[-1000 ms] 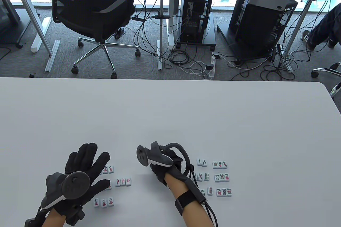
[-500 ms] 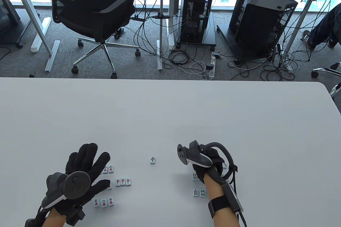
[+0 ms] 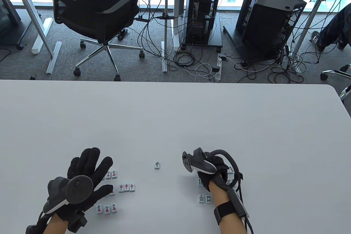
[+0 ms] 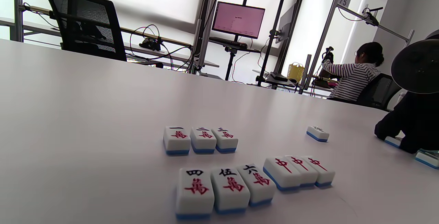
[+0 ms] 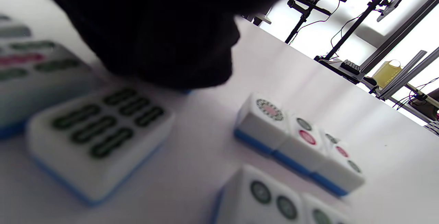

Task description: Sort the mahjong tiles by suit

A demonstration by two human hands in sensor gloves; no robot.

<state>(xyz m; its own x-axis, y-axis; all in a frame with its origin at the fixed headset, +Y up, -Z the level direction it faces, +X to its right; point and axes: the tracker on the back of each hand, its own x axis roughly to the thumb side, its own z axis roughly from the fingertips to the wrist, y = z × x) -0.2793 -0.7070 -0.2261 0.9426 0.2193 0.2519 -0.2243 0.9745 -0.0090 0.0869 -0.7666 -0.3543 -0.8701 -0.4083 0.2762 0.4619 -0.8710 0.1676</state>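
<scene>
My left hand lies flat with fingers spread, covering part of the character tiles. Rows of character tiles and three red dragon tiles lie face up beside it. A lone tile with a green mark sits alone at the centre. My right hand hovers low over the bamboo tiles, fingers curled down. In the right wrist view the gloved fingers come down beside a six-bamboo tile. Whether they pinch a tile is hidden. Dot tiles lie just beyond.
The white table stretches far ahead of the tiles. Beyond its far edge are a black office chair, computer towers and floor cables. A seated person works at another desk in the background.
My right hand moved right from the table's centre to the bamboo tiles, leaving the lone tile behind. It barely shifted in the last half second. The left hand stayed put.
</scene>
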